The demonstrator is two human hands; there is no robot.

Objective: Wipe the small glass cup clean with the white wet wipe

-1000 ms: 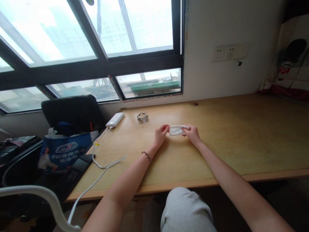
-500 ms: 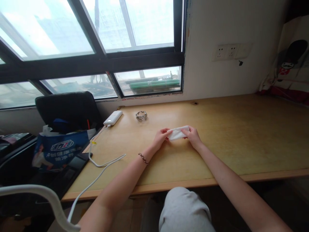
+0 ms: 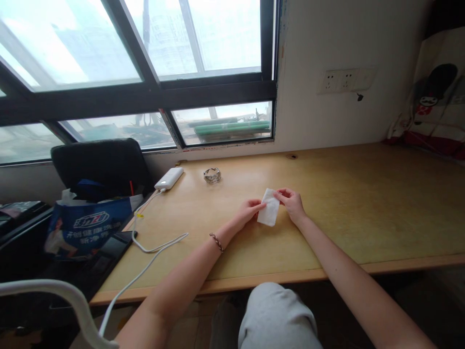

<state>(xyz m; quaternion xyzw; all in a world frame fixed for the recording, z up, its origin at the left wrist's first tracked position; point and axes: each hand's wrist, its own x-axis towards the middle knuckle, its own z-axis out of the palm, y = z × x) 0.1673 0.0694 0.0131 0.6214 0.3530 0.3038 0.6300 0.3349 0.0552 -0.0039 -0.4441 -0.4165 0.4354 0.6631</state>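
Note:
A folded white tissue (image 3: 269, 211) is held upright, slightly tilted, above the wooden desk (image 3: 345, 213). My left hand (image 3: 249, 212) pinches its left edge between thumb and fingers; a braided bracelet circles that wrist. At the tissue's upper right corner, my right hand (image 3: 291, 201) is closed in a pinch. Some fingertips are hidden behind the tissue. Farther back on the desk stands a silvery, openwork ring-shaped object (image 3: 212, 175), apart from both hands.
A white power bank (image 3: 169, 179) lies at the desk's left edge, its white cable (image 3: 160, 248) looping toward me. Left of the desk are a black chair (image 3: 101, 162) and a blue bag (image 3: 90, 225). Wall sockets (image 3: 339, 81) are behind the desk.
The tissue has turned from lying lengthwise between my hands to standing upright. My right hand has shifted to its top corner, while my left hand still grips the left side.

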